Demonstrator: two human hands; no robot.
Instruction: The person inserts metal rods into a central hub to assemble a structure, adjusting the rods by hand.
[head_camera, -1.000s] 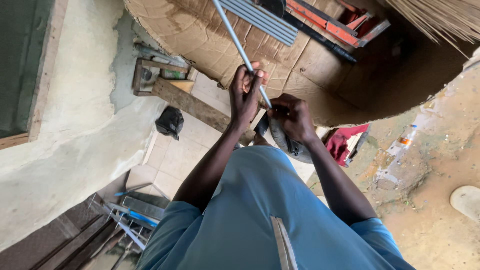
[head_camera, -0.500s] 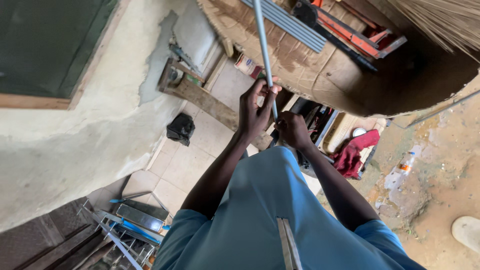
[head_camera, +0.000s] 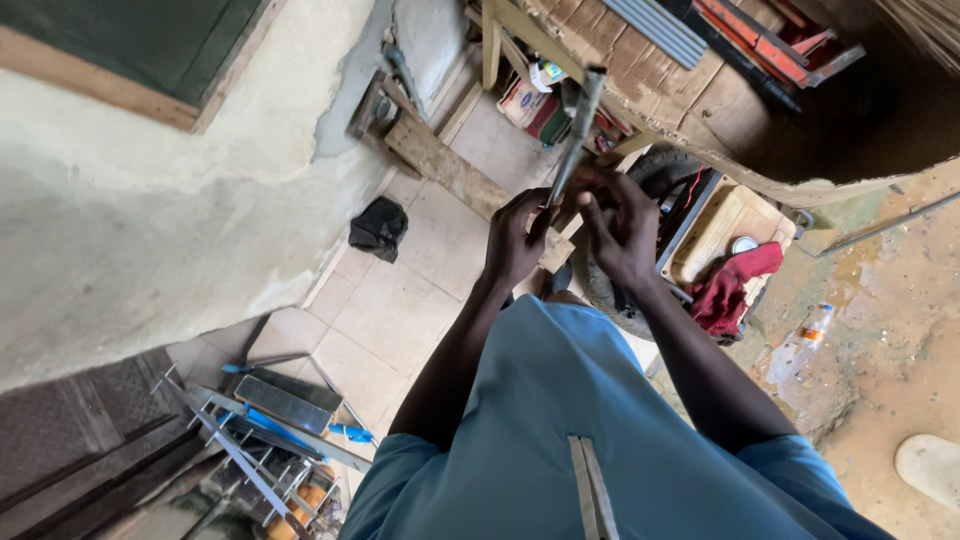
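Note:
A thin grey metal tube stands almost upright in front of me, its top end reaching up toward the wooden workbench. My left hand is wrapped around its lower part. My right hand closes on the tube's bottom end just beside the left, fingers curled; what lies under the palm is hidden. Both forearms stretch out over my light blue shirt.
A wooden plank and a black bag lie on the tiled floor. Metal frames and blue-handled tools are piled at lower left. A red cloth hangs on a box at right, near a plastic bottle on the dirt.
The tube has swung from leaning left to nearly upright and come lower in view. My hands have shifted to its bottom end, and the view has tilted down toward the floor.

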